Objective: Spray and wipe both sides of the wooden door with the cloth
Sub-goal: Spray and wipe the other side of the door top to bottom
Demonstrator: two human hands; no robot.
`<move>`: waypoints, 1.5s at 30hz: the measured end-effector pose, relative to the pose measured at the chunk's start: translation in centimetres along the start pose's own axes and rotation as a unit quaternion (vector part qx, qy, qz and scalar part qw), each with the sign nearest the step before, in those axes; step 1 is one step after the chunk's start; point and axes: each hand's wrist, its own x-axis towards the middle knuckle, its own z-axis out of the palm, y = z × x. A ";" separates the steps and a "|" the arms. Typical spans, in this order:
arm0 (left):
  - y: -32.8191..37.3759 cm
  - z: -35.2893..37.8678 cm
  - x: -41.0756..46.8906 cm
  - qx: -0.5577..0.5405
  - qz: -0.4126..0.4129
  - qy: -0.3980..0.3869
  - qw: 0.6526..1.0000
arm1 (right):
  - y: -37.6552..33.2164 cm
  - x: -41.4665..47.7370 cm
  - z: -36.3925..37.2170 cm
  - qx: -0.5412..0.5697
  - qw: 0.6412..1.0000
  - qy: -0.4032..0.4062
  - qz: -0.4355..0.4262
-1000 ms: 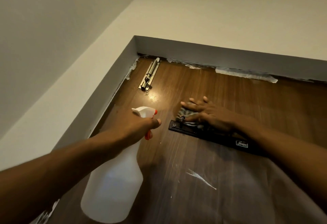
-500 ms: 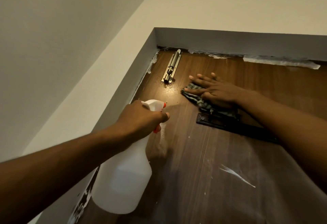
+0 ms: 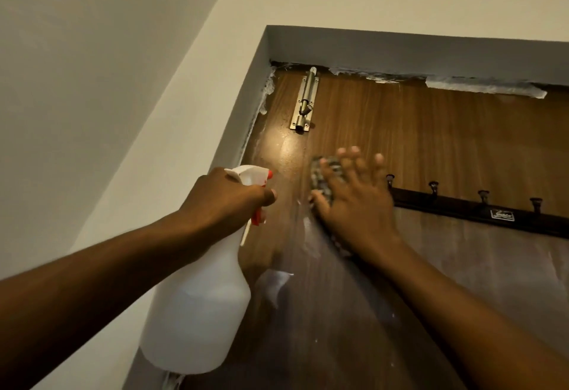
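Fingers [image 3: 349,165] of the right hand [image 3: 357,208] lie spread flat, pressing the cloth [image 3: 317,179] to the wooden door [image 3: 431,131] below the bolt [image 3: 306,100]; the left hand [image 3: 224,195] grips the spray bottle [image 3: 197,312].

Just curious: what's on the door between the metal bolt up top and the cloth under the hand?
Nothing but bare wooden door, with a bright sheen, between the bolt and the cloth under the right hand; the head view shows it.

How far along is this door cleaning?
Done, apparently: streaky film covers the door below the hook rail. In hand: right hand presses the cloth below the bolt; left hand holds the spray bottle. Left: the dry-looking top right, and the unseen other side.
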 end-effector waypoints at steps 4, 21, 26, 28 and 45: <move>-0.8 -2.0 0.2 0.006 -0.015 0.003 1.000 | -3.8 3.9 1.0 0.052 0.988 -0.009 0.147; -3.9 -3.9 -0.2 -0.032 -0.009 -0.026 0.999 | -9.6 2.7 1.5 0.078 0.980 0.062 0.172; -4.0 -1.5 0.4 -0.093 -0.041 -0.030 0.994 | -14.5 1.3 1.9 0.175 0.979 -0.088 0.056; -4.0 -0.7 0.3 -0.110 -0.033 -0.039 0.993 | -14.1 -3.7 1.8 0.207 0.975 -0.078 -0.029; -1.1 2.6 -2.4 -0.133 0.001 -0.044 0.990 | -6.7 -5.9 1.8 0.111 0.993 0.012 -0.048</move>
